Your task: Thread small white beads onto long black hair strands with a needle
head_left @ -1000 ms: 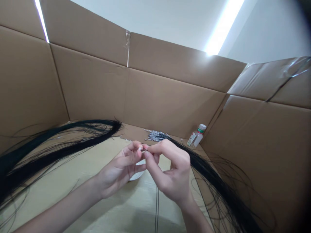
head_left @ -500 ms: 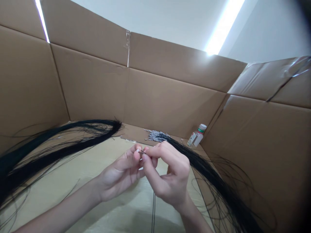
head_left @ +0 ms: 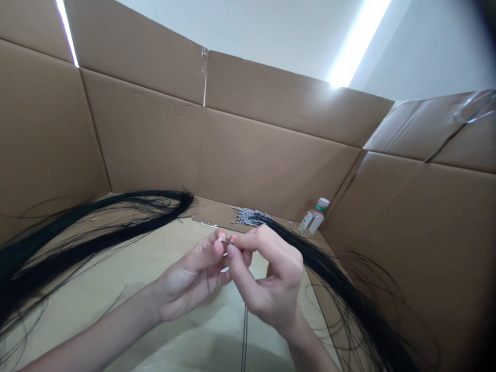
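Observation:
Between the thumb and finger of my left hand [head_left: 197, 268] a small white piece [head_left: 220, 239] is pinched; its exact kind is too small to tell. My right hand [head_left: 271, 274], closed in a pinch, holds a thin black cord [head_left: 229, 241] whose end points at the white piece. Whether the two touch I cannot tell. Two black strands [head_left: 245, 336] hang below my right hand. Behind my right hand lies a bundle of black cords [head_left: 321, 258] with grey-and-white beaded-looking ends [head_left: 250, 217].
A thick bundle of loose black cords [head_left: 96, 243] curves along the left side. A small clear bottle [head_left: 312, 219] with a white cap stands in the back right corner. Cardboard walls [head_left: 271, 160] surround the pale yellowish work surface [head_left: 166, 248].
Both hands stay almost in place. The black cord's end between the fingertips has shifted very slightly.

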The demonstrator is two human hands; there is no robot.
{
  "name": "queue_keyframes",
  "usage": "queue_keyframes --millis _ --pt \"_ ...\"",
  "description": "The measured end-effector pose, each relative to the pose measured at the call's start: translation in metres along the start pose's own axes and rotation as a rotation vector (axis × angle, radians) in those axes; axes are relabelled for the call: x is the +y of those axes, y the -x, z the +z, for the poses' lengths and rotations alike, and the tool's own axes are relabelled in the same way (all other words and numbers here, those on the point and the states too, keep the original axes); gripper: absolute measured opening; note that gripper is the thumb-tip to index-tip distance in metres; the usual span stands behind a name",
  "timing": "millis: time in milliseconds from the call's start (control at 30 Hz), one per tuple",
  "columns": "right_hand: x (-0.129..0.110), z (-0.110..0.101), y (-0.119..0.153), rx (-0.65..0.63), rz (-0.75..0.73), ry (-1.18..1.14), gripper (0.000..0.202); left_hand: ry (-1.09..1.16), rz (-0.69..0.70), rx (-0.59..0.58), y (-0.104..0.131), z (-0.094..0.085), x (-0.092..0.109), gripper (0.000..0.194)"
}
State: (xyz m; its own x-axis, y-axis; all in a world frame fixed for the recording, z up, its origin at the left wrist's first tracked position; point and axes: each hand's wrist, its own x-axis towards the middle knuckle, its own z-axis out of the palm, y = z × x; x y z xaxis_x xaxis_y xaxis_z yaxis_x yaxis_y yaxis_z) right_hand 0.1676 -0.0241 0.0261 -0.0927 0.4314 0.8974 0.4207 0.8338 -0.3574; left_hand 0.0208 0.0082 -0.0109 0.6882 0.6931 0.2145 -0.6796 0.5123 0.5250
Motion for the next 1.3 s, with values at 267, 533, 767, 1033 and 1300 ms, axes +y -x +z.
queue_keyframes --millis 267,533,767,1033,1300 --pt "0.0 0.0 0.001 0.003 0.011 0.005 0.013 -0.007 -0.006 0.048 0.001 0.0 0.0 0.01" --pt "0.001 0.001 0.0 0.004 -0.003 0.022 0.014 -0.021 0.001 0.059 -0.001 0.0 0.0 0.012" --pt "0.002 -0.002 -0.001 -0.018 -0.035 0.103 0.016 -0.312 0.133 0.109 -0.003 -0.001 0.002 0.011" --pt "0.003 -0.003 -0.002 -0.064 -0.034 0.133 0.017 -0.466 0.25 0.168 -0.004 0.003 0.009 0.01" --pt "0.006 -0.004 -0.002 -0.069 0.004 0.085 0.014 -0.533 0.299 0.239 -0.004 0.003 0.014 0.015"
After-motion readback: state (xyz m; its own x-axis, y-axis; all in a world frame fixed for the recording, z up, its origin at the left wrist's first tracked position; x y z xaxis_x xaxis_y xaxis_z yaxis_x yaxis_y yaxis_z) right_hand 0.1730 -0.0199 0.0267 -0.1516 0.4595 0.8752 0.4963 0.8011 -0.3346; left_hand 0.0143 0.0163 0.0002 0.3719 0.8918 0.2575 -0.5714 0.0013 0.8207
